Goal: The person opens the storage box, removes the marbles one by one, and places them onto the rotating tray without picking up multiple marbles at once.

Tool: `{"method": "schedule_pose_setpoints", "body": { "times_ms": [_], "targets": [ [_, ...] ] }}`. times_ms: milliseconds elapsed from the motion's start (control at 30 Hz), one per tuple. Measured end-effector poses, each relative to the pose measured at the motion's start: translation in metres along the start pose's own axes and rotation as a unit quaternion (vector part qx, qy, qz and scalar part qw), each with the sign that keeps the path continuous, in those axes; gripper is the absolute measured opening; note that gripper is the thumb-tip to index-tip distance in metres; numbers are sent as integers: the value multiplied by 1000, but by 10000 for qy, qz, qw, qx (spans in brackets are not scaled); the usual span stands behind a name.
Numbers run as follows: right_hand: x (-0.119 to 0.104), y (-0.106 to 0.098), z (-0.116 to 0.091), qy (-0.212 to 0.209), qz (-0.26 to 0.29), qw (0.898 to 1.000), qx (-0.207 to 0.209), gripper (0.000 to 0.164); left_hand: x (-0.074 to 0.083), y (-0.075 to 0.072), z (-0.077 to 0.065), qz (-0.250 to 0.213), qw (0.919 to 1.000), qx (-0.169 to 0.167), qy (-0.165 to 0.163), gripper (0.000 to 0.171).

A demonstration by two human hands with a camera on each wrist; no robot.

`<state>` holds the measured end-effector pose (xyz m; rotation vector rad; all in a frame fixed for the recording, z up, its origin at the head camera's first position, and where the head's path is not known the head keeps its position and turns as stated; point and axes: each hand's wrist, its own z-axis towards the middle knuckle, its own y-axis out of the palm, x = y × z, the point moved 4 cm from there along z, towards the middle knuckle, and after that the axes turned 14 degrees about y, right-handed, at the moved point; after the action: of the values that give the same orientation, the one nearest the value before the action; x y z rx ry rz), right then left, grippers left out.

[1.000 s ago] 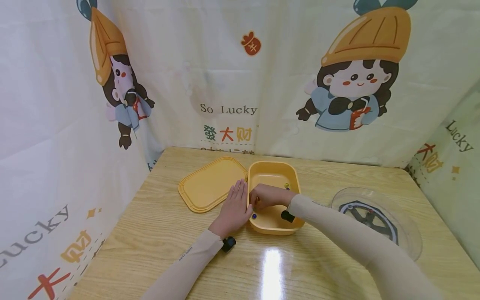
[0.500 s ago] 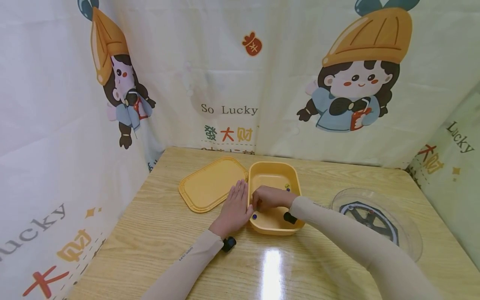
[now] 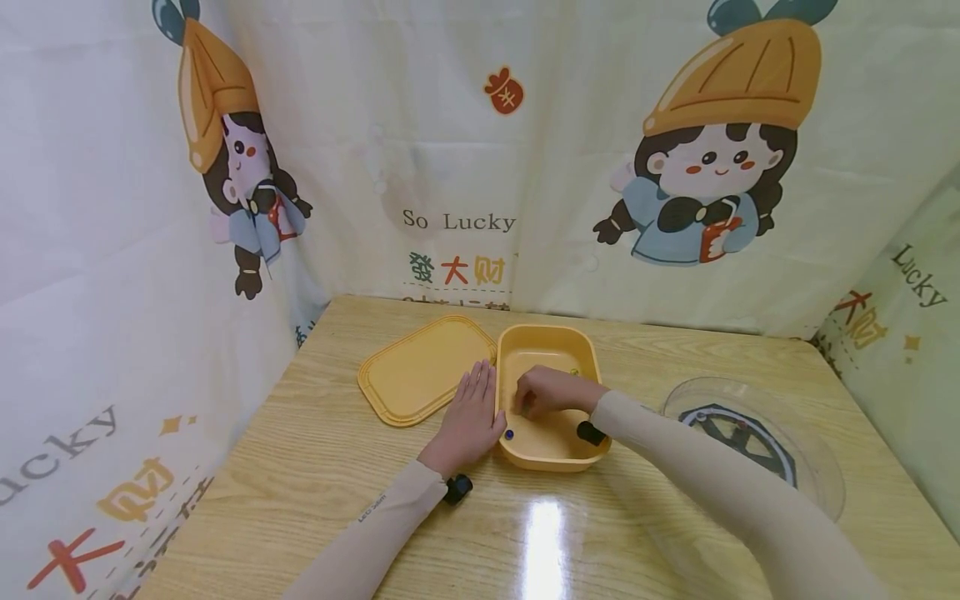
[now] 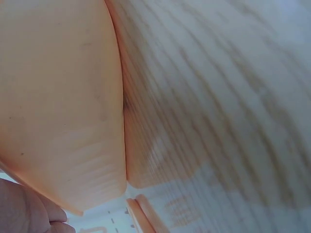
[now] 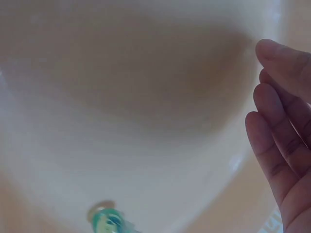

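Note:
My left hand (image 3: 468, 425) lies flat with straight fingers along the left wall of the orange box (image 3: 551, 460). Inside that box is my right hand (image 3: 551, 392), fingers curled inward. In the right wrist view its thumb (image 5: 279, 56) meets the index finger, and whether something small is pinched there stays hidden. A dark blue marble (image 3: 509, 434) sits in the near left corner of the box. At the far right side, a yellowish marble (image 3: 574, 372) shows above my right wrist. A clear green-yellow marble (image 5: 108, 221) appears in the right wrist view.
An orange lid (image 3: 423, 371) lies on the wooden table (image 3: 300, 467), left of the box. To the right is a clear round dish (image 3: 813, 467) with a dark spoked piece (image 3: 742, 433) in it, partly behind my right forearm. A printed curtain (image 3: 555, 208) encloses the table.
My right hand has drawn away from the box's left wall toward its middle, and its wrist now covers more of the marbles on the right. The left hand stays put.

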<state>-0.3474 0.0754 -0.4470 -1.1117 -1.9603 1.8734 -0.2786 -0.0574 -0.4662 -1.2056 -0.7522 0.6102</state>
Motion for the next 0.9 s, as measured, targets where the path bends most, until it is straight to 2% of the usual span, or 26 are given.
{"method": "schedule_pose_setpoints", "body": {
  "times_ms": [133,433,667,900],
  "targets": [
    [-6,-13,-8,-54,17,9998,164,9,0,0,1,-30,10000,-33,-16,66],
    [-21,-57,-33,-58,94,9987,496,12,1,-1,1,-10,9999,-101,-19,67],
    [-28,-90,-60,158,134,9961,860,13,2,-1,0,49,10000,-59,2,66],
    [-23,-111,-96,381,27,9911,1273,14,3,-1,1,49,10000,42,25,65]
  ]
}}
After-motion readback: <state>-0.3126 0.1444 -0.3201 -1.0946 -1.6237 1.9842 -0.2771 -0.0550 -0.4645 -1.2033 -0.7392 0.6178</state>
